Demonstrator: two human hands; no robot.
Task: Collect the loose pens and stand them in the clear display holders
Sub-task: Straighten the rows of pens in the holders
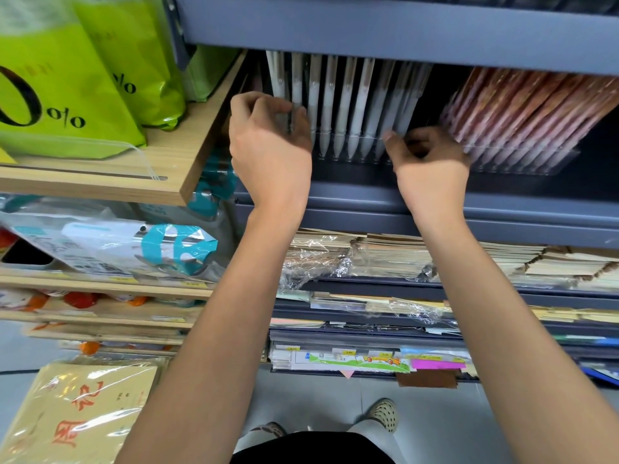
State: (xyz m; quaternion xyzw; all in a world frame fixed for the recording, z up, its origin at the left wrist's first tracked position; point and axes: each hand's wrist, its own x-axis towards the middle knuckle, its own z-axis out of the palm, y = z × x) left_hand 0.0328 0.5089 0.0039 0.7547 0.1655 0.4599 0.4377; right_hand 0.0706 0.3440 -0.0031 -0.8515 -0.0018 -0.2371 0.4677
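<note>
Clear plastic display holders sit side by side on a grey metal shelf (368, 199), and most of the sorting already looks done. The left holder (355, 147) carries a row of white pens (338, 105) standing upright and leaning slightly; the right holder (522, 165) is packed with pink patterned pens (522, 108). A person reaches in with both hands. The left hand (268, 139) is at the left end of the white row, fingers curled around what look like a few loose pens (288, 120), blurred and greyish. The right hand (432, 162) is at the right end of the same row, fingers tightly curled with the thumb tip at the foot of the pens; whether it pinches one cannot be told. What seems left is seating these last pens and evening the row. Room is tight: the upper shelf (368, 25) hangs low over the pen tops, so pens probably need to go in at a tilt from the front. A wooden shelf (187, 152) with green bags (67, 78) crowds the left hand just beside it. Below, wrapped stacks of notebooks (385, 252) fill the lower shelves, and no stray pens show there.
</note>
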